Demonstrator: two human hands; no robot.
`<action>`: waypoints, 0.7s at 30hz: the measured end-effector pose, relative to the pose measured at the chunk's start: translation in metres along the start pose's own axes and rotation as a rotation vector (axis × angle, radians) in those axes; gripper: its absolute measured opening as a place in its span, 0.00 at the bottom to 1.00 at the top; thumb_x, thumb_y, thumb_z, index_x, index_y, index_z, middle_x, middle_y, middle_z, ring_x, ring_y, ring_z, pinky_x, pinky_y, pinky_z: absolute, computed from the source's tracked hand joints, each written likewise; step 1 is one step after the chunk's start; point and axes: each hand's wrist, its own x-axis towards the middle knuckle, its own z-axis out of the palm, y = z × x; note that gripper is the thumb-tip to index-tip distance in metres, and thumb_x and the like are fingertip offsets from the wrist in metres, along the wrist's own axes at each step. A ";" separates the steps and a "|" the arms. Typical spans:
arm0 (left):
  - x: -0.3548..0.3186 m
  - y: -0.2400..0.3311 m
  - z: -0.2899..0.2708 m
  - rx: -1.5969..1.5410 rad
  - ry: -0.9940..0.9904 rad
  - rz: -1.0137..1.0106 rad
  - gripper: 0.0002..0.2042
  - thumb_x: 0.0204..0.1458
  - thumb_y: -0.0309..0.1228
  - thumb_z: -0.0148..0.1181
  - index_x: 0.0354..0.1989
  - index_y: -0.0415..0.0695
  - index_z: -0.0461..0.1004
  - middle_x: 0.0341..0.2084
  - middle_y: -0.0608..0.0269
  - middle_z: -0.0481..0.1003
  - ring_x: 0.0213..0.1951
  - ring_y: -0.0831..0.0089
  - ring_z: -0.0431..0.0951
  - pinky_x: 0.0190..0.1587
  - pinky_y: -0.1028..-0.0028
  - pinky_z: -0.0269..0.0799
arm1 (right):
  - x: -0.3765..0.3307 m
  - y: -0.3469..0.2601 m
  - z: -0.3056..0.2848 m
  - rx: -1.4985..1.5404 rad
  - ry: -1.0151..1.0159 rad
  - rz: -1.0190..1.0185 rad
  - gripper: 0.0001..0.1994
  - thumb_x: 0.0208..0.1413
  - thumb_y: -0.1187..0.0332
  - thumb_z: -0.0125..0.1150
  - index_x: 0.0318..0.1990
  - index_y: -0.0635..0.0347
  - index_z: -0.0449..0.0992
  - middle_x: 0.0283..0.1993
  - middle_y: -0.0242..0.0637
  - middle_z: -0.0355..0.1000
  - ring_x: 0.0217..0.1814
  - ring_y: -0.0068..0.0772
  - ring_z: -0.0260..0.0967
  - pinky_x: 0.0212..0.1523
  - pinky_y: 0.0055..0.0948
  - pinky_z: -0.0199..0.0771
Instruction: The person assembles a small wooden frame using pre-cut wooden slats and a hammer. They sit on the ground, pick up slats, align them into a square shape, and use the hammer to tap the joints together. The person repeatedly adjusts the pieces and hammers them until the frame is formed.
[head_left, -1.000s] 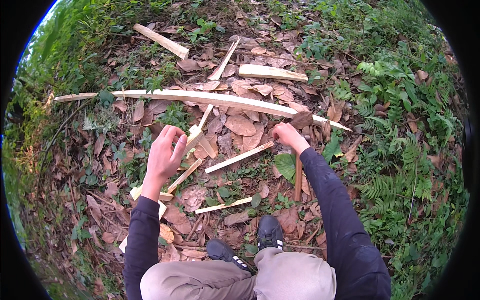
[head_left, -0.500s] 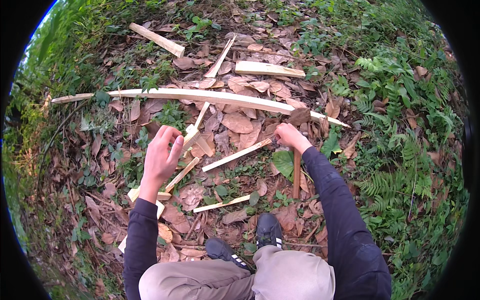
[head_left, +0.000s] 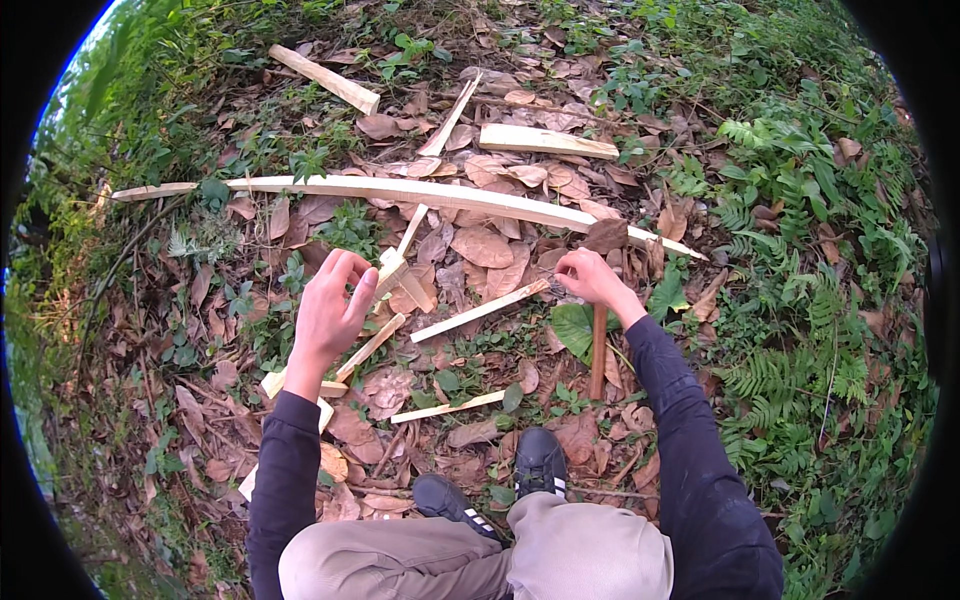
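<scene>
My left hand (head_left: 333, 312) is raised over the left side of the leaf litter, fingers loosely curled and thumb apart, with nothing visible in it. Beneath and beside it lie crossed split wood pieces (head_left: 391, 272) and a short stick (head_left: 371, 347). My right hand (head_left: 598, 280) hovers to the right, fingers bent and slightly apart, holding nothing that I can see. Under that hand a brown wooden handle (head_left: 598, 362) points toward me; its upper end is hidden. A pale thin stick (head_left: 480, 311) ends close to the right fingertips.
Across the ground beyond my hands lies a long pale strip of wood (head_left: 430, 194). Farther off are a flat block (head_left: 548, 140), a pointed splinter (head_left: 452, 115) and a thick piece (head_left: 325, 78). Another thin stick (head_left: 448, 407) lies before my shoes (head_left: 541, 462). Ferns (head_left: 770, 370) grow at right.
My right hand's fingers have loosened from a tighter curl. The whole view has shifted slightly, and the wood pieces lie as before.
</scene>
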 end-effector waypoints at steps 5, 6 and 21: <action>-0.002 0.000 -0.004 0.010 0.004 -0.001 0.15 0.63 0.40 0.53 0.36 0.38 0.72 0.32 0.55 0.72 0.33 0.60 0.77 0.37 0.64 0.71 | -0.003 -0.055 0.020 0.475 -0.054 0.237 0.08 0.51 0.68 0.69 0.35 0.62 0.80 0.30 0.32 0.78 0.31 0.21 0.74 0.35 0.25 0.75; 0.000 0.001 -0.002 0.011 0.001 0.004 0.15 0.63 0.40 0.53 0.36 0.38 0.72 0.32 0.55 0.72 0.33 0.59 0.77 0.37 0.64 0.71 | -0.006 -0.061 0.029 0.639 -0.049 0.279 0.07 0.52 0.69 0.69 0.35 0.63 0.80 0.31 0.32 0.79 0.32 0.21 0.75 0.35 0.24 0.75; -0.005 -0.010 -0.003 0.035 -0.027 0.028 0.15 0.64 0.39 0.51 0.37 0.38 0.72 0.33 0.55 0.73 0.33 0.60 0.74 0.35 0.68 0.70 | -0.001 -0.141 0.101 1.424 0.017 0.482 0.03 0.55 0.79 0.65 0.36 0.68 0.76 0.34 0.39 0.77 0.31 0.29 0.78 0.36 0.31 0.84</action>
